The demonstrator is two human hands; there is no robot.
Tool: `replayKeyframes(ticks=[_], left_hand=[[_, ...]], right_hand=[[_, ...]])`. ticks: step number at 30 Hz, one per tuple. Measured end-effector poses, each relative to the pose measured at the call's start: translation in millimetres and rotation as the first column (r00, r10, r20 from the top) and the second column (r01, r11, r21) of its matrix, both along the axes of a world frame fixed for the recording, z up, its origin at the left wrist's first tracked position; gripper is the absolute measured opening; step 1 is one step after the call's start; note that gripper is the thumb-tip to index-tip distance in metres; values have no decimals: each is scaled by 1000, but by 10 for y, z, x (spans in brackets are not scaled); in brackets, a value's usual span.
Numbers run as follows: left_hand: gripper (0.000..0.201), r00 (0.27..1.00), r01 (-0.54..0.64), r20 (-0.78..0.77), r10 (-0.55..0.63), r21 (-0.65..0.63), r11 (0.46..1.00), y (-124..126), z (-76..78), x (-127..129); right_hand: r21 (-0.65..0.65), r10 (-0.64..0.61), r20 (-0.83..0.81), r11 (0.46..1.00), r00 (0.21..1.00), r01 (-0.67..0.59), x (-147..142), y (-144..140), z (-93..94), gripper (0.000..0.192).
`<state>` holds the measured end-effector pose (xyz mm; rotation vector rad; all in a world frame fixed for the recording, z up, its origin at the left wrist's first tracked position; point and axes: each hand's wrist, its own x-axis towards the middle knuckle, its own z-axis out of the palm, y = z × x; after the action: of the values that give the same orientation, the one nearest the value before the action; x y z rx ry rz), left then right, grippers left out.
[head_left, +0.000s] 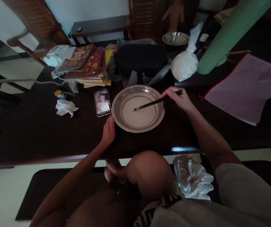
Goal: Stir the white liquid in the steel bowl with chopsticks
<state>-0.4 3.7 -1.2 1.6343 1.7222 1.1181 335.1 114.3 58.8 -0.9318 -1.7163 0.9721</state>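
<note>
A round metal basin [115, 117] stands on the dark table, with whitish, cloudy contents [135, 119] in its bottom. My right hand [179, 97], beyond the basin's right rim, is closed around a pair of black chopsticks [155, 102]. They slant down to the left, tips over the middle of the basin, with a little pale stuff on them. At the lower left of the basin, my left hand [108, 130] grips the rim with the thumb up against it; its other fingers are partly hidden. Just left of the basin lies a phone [103, 111] with its screen lit.
Crumpled tissue [65, 107] and a small gold-lidded jar [60, 94] lie at left. Behind are stacked books [88, 67], a black case [141, 60], a knotted bag of white powder [185, 64], and a green cylinder [230, 37]. A pinkish mesh bag [246, 85] lies right. Another person [174, 15] stands beyond.
</note>
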Motion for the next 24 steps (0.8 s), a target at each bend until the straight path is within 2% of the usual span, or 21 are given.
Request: replayKeyframes(ticks=[4, 10, 12, 16, 18, 21, 24], left_hand=[[66, 1000, 6, 0, -6, 2, 1000, 0, 2, 6], [66, 1000, 1, -2, -1, -9, 1000, 4, -3, -2], [66, 1000, -4, -3, 4, -13, 1000, 3, -6, -5], [65, 1000, -5, 5, 5, -15, 1000, 3, -11, -7], [65, 1000, 2, 11, -2, -12, 1000, 4, -12, -7], [65, 1000, -1, 10, 1, -7, 1000, 3, -14, -7], [65, 1000, -7, 12, 7, -11, 1000, 1, -17, -8]], right_hand=[[-2, -90, -102, 996, 991, 91, 35, 38, -27, 46], [5, 36, 9, 999, 999, -36, -26, -8, -38, 46], [29, -7, 7, 1000, 1000, 7, -4, 5, -29, 45], [10, -115, -100, 993, 988, 116, 67, 66, -51, 45], [-2, -80, -111, 997, 991, 81, 59, 63, -62, 46], [-1, 30, -28, 1000, 999, -30, 12, 19, -49, 45], [37, 26, 16, 999, 1000, -27, 11, 4, -22, 42]])
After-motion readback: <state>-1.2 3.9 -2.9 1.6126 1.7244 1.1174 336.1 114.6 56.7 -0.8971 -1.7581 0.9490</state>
